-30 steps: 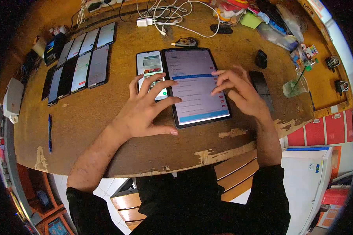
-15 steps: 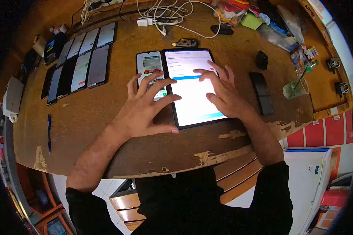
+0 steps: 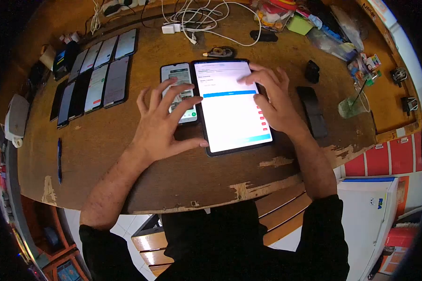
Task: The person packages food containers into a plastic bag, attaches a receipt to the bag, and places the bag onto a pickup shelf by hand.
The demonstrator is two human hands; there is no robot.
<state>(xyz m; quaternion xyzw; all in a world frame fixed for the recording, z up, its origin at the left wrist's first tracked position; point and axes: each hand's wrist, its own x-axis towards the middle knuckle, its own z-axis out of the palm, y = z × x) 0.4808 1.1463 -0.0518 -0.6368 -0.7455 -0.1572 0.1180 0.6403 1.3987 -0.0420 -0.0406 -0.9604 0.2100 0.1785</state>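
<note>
A tablet [image 3: 234,119] with a bright white page and a blue bar lies flat on the wooden table in front of me. Against its left side lies a smartphone [image 3: 188,105], its lit screen partly covered by my fingers. My left hand [image 3: 162,119] is spread over the phone, with thumb and fingertips at the tablet's left edge. Over the tablet's upper right part hovers my right hand [image 3: 274,96], fingers bent and apart, the index fingertip blurred above the screen. Neither hand grasps anything.
Several phones [image 3: 116,79] lie in rows at the left, with a blue pen [image 3: 59,160] nearer me. White cables [image 3: 206,18] and a correction tape [image 3: 219,52] are behind the tablet. A black wallet-like case [image 3: 312,111] and a plastic cup [image 3: 352,107] stand to the right.
My left hand has shifted left, off the tablet's screen. The right hand has moved slightly right and up. The tablet's page has changed, with small red buttons now along its right side.
</note>
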